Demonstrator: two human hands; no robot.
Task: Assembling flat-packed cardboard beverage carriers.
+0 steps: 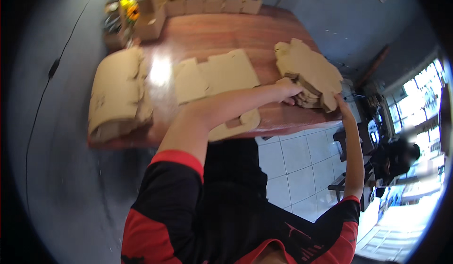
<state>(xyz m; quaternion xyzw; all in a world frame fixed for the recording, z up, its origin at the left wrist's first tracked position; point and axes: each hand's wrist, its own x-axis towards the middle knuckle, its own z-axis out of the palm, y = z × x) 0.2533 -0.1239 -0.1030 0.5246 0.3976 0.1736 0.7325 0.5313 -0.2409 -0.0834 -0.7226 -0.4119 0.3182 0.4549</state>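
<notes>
At the right end of the table lies a stack of flat die-cut cardboard box blanks (309, 68), brown, with notched edges. My left hand (289, 92) reaches across and is closed on the near left edge of that stack. At the near right corner, my right hand (341, 104) grips the same stack, with part of its fingers hidden by the cardboard. A single unfolded box blank (226, 73) lies flat in front of me, partly covered by my left forearm.
On the table's (203, 33) left lies a curved pile of cardboard blanks (115, 89). Folded open boxes (212, 4) line the far edge, with yellow flowers (130, 9) beside one box. A wall runs along the left. To the right, another person (396, 158) is near a bright window.
</notes>
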